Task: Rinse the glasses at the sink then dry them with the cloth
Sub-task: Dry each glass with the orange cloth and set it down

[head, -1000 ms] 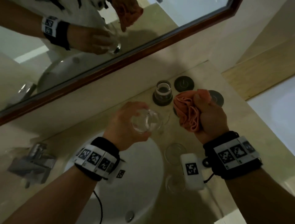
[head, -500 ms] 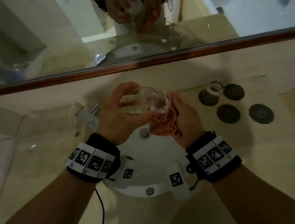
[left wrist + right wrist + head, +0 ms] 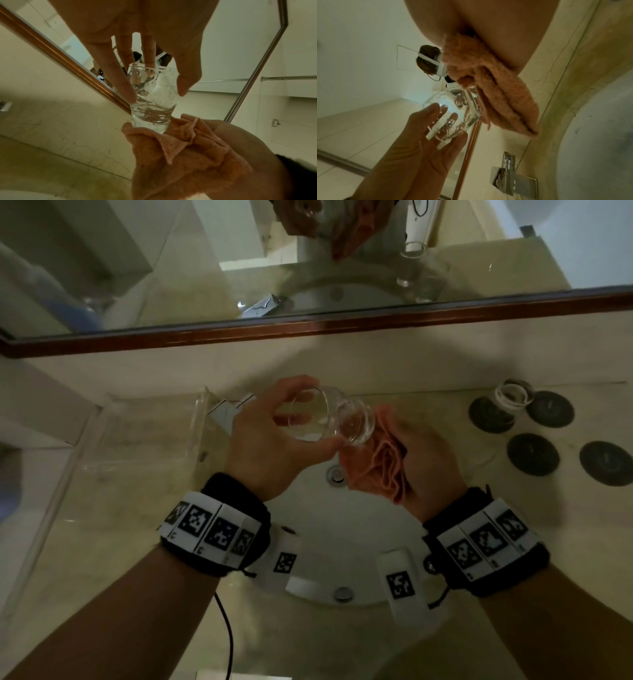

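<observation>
Operator: Since half a second ago, both hands sit much as they did over the sink (image 3: 342, 546); the glass (image 3: 329, 419) stays against the cloth (image 3: 380, 463), and the view has shifted only slightly.

Inspector: State the grip on the glass.

Operator: Left hand (image 3: 267, 443) holds the glass near its rim. Left fingers (image 3: 123, 83) curl round one side of the wall and the thumb presses the opposite side. The glass is tilted, its base pointing toward the right hand (image 3: 421, 460), and water droplets cling to its wall.

Inspector: And the cloth?

Operator: Right hand holds the bunched orange cloth in its palm, fingers closed round it. The glass base touches the cloth's upper folds.

Inspector: Surroundings?

Operator: On the bench (image 3: 445, 412), right of the sink, lie four dark coasters (image 3: 532, 454); a second glass (image 3: 512, 398) stands on the rear-left one. The tap (image 3: 508, 175) sits behind the left hand, below the mirror (image 3: 308, 268).
</observation>
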### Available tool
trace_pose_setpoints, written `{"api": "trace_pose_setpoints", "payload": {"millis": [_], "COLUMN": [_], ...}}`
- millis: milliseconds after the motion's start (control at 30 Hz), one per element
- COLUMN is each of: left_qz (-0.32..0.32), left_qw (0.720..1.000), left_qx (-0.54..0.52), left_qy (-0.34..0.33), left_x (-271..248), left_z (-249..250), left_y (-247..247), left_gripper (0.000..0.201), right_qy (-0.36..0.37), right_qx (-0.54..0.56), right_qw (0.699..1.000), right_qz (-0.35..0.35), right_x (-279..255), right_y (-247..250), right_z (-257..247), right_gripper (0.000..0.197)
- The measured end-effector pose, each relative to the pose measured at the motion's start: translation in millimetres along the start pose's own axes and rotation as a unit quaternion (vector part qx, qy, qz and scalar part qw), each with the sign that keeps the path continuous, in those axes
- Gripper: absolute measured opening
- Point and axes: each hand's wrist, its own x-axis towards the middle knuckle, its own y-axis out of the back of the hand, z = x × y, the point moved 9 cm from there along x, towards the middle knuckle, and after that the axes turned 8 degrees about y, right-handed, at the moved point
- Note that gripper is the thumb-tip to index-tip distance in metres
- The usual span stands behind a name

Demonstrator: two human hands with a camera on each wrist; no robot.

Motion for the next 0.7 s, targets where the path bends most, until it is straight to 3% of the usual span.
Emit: {"api": "trace_pose_setpoints", "payload": {"millis": [200,367,533,600,700], "left_qz": [-0.056,-0.015,-0.081,-0.074,-0.046], "left_qw": [0.998,1.000,0.997,0.997,0.998], "left_qx": [0.002,0.006,0.005,-0.002,-0.029], "left_qy": [-0.007,-0.001,-0.003,-0.009,0.004], "left_x": [-5.3,0.9,-11.7,-11.4,-8.0], "left_z": [5.4,4.8,12.1,12.1,6.5], "left_y": [-18.3,-8.4,-24.9,-26.5,-22.4], "left_gripper": [0.071,0.071,0.068,0.069,0.078], "right_qy": [0.019,0.003,0.035,0.039,0.063], "right_qx": [0.030,-0.010,0.019,-0.024,-0.173], "right_qw": [0.999,1.000,0.999,0.999,0.982], "right_qz": [0.020,0.015,0.035,0.007,-0.035], "right_x": [4.3,-7.4,-5.8,-10.8,-19.2], "right_y": [4.2,10.5,16.6,11.5,6.6], "right_z": [-9.5,-1.7,-14.1,-16.2,-20.3], "right_gripper": [0.052,0.045,0.047,0.046,0.047]}}
